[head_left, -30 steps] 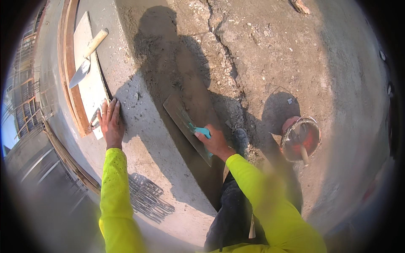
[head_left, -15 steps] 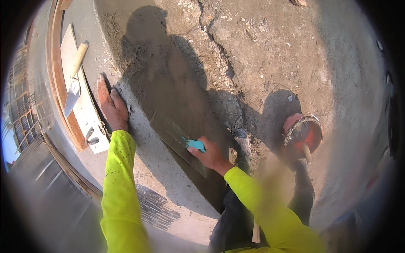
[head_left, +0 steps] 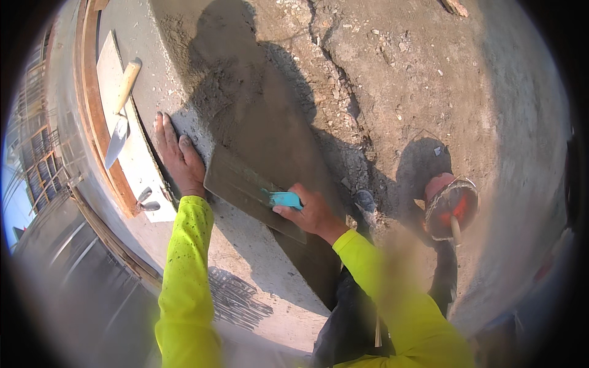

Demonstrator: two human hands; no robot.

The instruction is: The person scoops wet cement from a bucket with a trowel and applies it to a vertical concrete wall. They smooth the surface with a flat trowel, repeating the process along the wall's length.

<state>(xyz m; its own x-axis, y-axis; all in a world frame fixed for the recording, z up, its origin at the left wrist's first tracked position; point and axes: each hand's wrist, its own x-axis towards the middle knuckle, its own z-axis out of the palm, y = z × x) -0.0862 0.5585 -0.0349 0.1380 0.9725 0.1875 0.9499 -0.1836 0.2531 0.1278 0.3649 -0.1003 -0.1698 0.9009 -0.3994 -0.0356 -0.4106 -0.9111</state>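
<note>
My right hand (head_left: pixel 314 214) grips the turquoise handle (head_left: pixel 286 200) of a plastering trowel. Its wide, mortar-smeared plate (head_left: pixel 242 186) lies along the wet mortar face (head_left: pixel 283 138), with one end reaching the ledge's upper edge. My left hand (head_left: pixel 182 161) rests palm down on the concrete ledge (head_left: pixel 242 236), fingers stretched out, just beside the plate's far end. Left of that hand, a pointed trowel (head_left: pixel 118 141) with a wooden handle lies on a pale board (head_left: pixel 142 175).
On the ground to the right stands a red bucket (head_left: pixel 437 184) with a wooden handle sticking out. Cracked, rubble-strewn ground (head_left: pixel 346 92) runs past the mortar face. A long timber strip (head_left: pixel 92 116) borders the ledge on the left, with steel bars (head_left: pixel 40 156) beyond.
The trowel plate has moved left and up against the ledge's edge and now covers part of it. My left hand stays on the ledge. The whole view has shifted slightly.
</note>
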